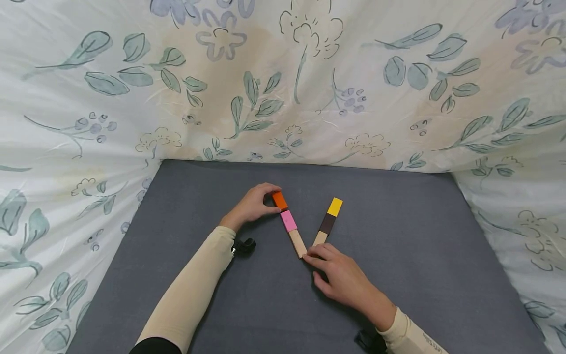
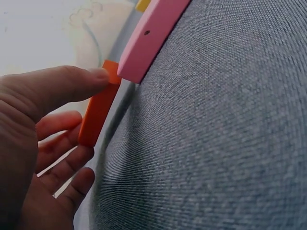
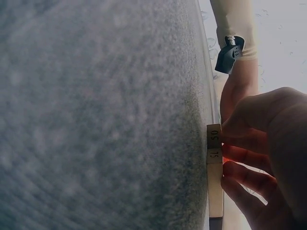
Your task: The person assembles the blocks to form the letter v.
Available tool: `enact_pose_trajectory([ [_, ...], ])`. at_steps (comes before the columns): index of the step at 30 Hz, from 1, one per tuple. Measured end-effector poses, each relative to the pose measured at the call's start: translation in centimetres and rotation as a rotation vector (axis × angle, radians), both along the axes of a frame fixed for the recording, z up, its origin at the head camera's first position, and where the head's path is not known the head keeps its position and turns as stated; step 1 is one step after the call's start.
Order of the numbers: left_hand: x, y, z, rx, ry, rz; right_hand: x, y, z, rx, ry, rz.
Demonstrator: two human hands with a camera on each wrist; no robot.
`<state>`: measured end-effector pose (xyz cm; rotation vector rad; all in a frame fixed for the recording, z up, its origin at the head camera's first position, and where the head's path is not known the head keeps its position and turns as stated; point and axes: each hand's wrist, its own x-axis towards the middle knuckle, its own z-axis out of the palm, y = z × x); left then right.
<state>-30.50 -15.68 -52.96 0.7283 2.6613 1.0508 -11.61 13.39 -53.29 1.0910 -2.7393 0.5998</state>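
Two lines of rectangular blocks form a V on the grey cloth. The left line runs from an orange block (image 1: 280, 200) through a pink block (image 1: 289, 221) to a plain wood block (image 1: 297, 243). In the right line lie a yellow block (image 1: 335, 207), a dark brown block (image 1: 327, 223) and another wood block (image 1: 320, 238). My left hand (image 1: 254, 204) pinches the orange block between thumb and fingers, its end close to the pink block (image 2: 148, 40). At the V's point, my right hand (image 1: 342, 275) touches the wood blocks (image 3: 215, 184) with its fingertips; printed numbers show there.
Grey cloth (image 1: 398, 221) covers the table. A flower-patterned white sheet (image 1: 309, 98) hangs behind it and along both sides. Each wrist wears a small black camera; the left one (image 1: 244, 247) sits just above the cloth.
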Motion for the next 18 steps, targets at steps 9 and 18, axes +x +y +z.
enact_pose_trajectory([
  [9,0.36,0.14,-0.28,-0.014,-0.004,-0.006,0.14,0.10,-0.13,-0.005,-0.004,0.001],
  [18,0.83,0.43,-0.24,-0.020,-0.009,-0.005,0.27,0.32,-0.29,0.000,0.000,0.010],
])
